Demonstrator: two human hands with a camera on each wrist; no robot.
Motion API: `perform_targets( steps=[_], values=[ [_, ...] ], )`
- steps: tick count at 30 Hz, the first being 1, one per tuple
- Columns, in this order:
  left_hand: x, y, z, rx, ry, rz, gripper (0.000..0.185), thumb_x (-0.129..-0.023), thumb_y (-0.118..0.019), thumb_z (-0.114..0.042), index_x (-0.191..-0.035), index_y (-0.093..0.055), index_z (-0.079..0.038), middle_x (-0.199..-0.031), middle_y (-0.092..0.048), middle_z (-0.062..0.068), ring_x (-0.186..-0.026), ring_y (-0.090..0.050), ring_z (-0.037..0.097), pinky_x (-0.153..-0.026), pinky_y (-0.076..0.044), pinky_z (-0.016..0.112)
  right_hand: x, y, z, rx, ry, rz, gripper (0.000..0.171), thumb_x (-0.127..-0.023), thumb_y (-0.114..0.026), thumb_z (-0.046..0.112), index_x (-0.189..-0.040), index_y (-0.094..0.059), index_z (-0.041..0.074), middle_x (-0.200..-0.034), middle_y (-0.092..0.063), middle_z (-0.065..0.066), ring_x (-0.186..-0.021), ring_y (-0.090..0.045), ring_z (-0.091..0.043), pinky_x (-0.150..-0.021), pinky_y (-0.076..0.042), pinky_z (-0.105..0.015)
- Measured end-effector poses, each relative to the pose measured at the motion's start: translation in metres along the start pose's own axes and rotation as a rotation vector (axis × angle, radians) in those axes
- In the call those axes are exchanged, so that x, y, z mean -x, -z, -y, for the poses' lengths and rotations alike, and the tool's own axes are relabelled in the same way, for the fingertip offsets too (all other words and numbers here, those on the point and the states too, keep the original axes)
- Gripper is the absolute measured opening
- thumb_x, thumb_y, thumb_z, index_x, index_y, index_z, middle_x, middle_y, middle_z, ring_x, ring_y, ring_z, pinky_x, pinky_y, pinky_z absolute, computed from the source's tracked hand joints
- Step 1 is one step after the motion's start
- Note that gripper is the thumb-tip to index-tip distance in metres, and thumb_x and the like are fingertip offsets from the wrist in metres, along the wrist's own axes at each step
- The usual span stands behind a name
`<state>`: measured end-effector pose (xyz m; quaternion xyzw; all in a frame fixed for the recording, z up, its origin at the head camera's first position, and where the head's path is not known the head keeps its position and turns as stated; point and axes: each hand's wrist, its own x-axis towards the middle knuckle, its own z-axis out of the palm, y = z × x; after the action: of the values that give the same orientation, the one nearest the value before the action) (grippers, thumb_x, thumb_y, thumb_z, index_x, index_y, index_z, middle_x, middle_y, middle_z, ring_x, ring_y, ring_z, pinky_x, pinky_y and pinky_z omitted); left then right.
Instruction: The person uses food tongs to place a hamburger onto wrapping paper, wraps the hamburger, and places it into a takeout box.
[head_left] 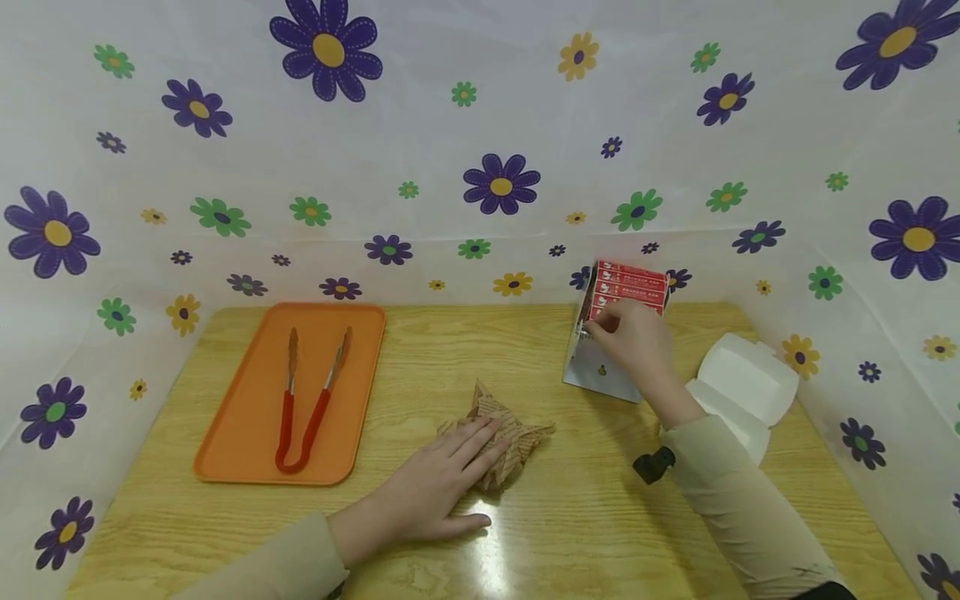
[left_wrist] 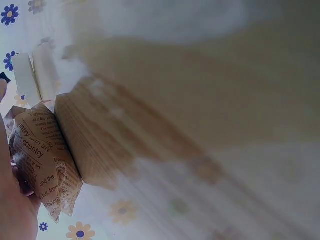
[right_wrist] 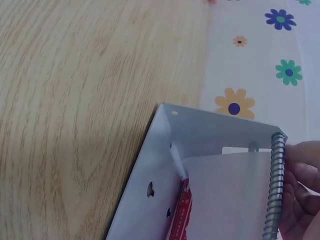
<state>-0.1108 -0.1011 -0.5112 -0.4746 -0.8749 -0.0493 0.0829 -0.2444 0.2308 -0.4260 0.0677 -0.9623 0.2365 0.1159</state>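
Note:
My left hand rests with straight fingers on a crumpled bundle of brown newsprint-patterned paper. In the left wrist view the bundle shows printed words; whether anything is inside is hidden. My right hand is at a grey metal dispenser holding red-and-white printed bags. Thumb and forefinger pinch at the left edge of the red stack. From the right wrist view, the fingers are behind a coiled spring on the dispenser, so their exact grip is partly hidden.
On the left lies an orange tray bearing red-handled tongs. A white hinged takeaway box stands unfolded at the right, partly behind the right forearm. Flower-printed sheeting surrounds the wooden table.

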Motion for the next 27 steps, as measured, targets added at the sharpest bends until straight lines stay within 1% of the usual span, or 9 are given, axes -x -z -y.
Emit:
perform_targets(
  steps=[3,7,12,16,20,24,27],
  values=[
    [-0.001,0.0,0.0,-0.007,-0.004,-0.003,0.102,-0.097,-0.058,-0.071,-0.17,-0.022,-0.008,-0.177,-0.023,0.016,-0.164,-0.025,0.032,-0.133,-0.029,0.044,-0.001,0.002,-0.001,-0.013,-0.019,0.013,0.019,-0.095,-0.08,0.023,-0.092,-0.08,0.005,-0.091,-0.078,-0.014,-0.081,-0.069,-0.027,-0.069,-0.053,-0.035],
    [-0.001,0.0,0.001,-0.005,-0.005,-0.008,0.102,-0.097,-0.058,-0.071,-0.17,-0.023,-0.008,-0.177,-0.024,0.015,-0.164,-0.026,0.032,-0.132,-0.03,0.044,-0.004,0.004,-0.002,-0.035,-0.043,0.043,0.02,-0.094,-0.081,0.023,-0.097,-0.081,0.003,-0.094,-0.079,-0.015,-0.084,-0.07,-0.029,-0.072,-0.056,-0.039],
    [0.0,0.0,0.0,-0.007,-0.007,-0.008,0.101,-0.098,-0.058,-0.071,-0.169,-0.024,-0.008,-0.177,-0.024,0.015,-0.164,-0.027,0.032,-0.132,-0.032,0.044,-0.005,0.005,-0.002,-0.034,-0.046,0.064,0.021,-0.094,-0.081,0.024,-0.098,-0.08,0.003,-0.095,-0.079,-0.015,-0.085,-0.07,-0.029,-0.074,-0.057,-0.041],
    [-0.001,0.0,0.0,-0.005,-0.01,-0.01,0.101,-0.098,-0.058,-0.07,-0.169,-0.024,-0.007,-0.177,-0.025,0.016,-0.163,-0.027,0.032,-0.132,-0.031,0.044,-0.005,0.004,-0.003,-0.035,-0.036,0.07,0.021,-0.096,-0.079,0.021,-0.1,-0.081,0.001,-0.097,-0.078,-0.017,-0.087,-0.069,-0.03,-0.077,-0.058,-0.043],
    [-0.001,0.0,0.0,-0.003,-0.01,-0.011,0.102,-0.097,-0.059,-0.07,-0.169,-0.025,-0.007,-0.176,-0.025,0.015,-0.163,-0.028,0.032,-0.132,-0.032,0.044,-0.004,0.005,-0.005,-0.048,-0.02,0.079,0.02,-0.098,-0.075,0.017,-0.105,-0.08,-0.001,-0.103,-0.077,-0.02,-0.091,-0.068,-0.032,-0.081,-0.059,-0.045],
    [-0.001,0.0,0.0,-0.005,-0.008,-0.01,0.102,-0.097,-0.059,-0.071,-0.169,-0.025,-0.008,-0.177,-0.025,0.015,-0.164,-0.027,0.031,-0.132,-0.032,0.044,-0.005,0.009,-0.007,-0.079,-0.009,0.119,0.019,-0.098,-0.075,0.013,-0.107,-0.08,-0.002,-0.104,-0.076,-0.021,-0.092,-0.069,-0.033,-0.083,-0.059,-0.046],
    [-0.002,0.001,0.0,-0.01,-0.007,-0.012,0.102,-0.097,-0.059,-0.071,-0.169,-0.025,-0.008,-0.177,-0.025,0.015,-0.164,-0.027,0.032,-0.132,-0.032,0.044,-0.007,0.012,-0.007,-0.085,-0.006,0.162,0.019,-0.097,-0.075,0.013,-0.108,-0.08,-0.002,-0.103,-0.076,-0.02,-0.093,-0.069,-0.033,-0.084,-0.06,-0.048]
  ],
)
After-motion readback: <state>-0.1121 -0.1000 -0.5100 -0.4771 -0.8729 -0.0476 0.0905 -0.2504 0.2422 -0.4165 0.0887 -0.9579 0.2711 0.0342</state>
